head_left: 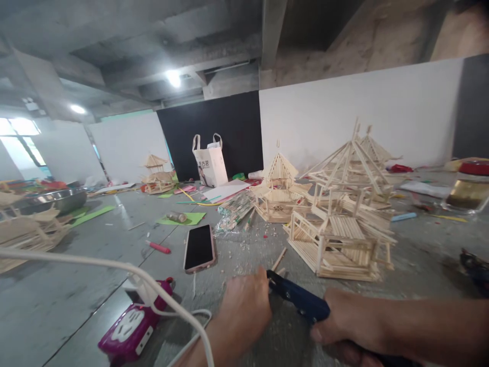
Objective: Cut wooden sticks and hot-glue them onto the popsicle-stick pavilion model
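Observation:
My left hand (246,300) is closed at the lower middle, its fingertips mostly hidden on the far side. A thin wooden stick (279,259) juts out just beyond those fingers and appears pinched in them. My right hand (344,321) grips a dark blue hand tool (300,295) with rivets along its body; it looks like a cutter. The tool's tip meets the left fingers by the stick. Beyond both hands stands a pavilion model (346,229) built of wooden sticks, with an open pointed roof frame. Wood bits lie scattered around.
A phone (199,247) lies left of the hands, near a red marker (158,247). A purple power strip (132,331) with a white cable (114,263) occupies the lower left. Bagged sticks (235,211), a smaller pavilion (280,188), a paper bag (211,165) and a jar (469,188) stand farther back.

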### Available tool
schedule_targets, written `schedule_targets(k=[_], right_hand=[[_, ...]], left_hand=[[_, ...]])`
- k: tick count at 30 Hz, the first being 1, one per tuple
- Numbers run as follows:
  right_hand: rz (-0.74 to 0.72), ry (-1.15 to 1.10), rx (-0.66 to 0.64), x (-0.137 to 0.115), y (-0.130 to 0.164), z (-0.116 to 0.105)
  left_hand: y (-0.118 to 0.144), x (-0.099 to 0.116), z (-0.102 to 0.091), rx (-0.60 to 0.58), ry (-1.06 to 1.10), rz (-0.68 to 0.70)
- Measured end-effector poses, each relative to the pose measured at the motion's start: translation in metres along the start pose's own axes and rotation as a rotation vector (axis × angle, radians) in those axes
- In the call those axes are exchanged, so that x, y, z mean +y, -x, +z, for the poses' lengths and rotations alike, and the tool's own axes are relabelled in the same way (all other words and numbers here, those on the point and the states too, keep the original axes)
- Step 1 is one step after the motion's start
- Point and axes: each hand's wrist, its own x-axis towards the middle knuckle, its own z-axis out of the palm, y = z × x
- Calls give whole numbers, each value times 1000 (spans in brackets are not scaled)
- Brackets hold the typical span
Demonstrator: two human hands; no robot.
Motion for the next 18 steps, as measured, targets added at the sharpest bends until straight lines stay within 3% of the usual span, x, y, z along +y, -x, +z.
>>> schedule_targets(k=[5, 13, 18], right_hand=[[70, 30, 5, -2, 6, 0], [140, 196, 187, -16, 25, 14], [207, 220, 189, -17, 24, 7]], left_hand=[[4, 2, -1, -29, 3, 30], [13, 5, 1, -8, 62, 34], [12, 3, 2, -48, 79, 7]])
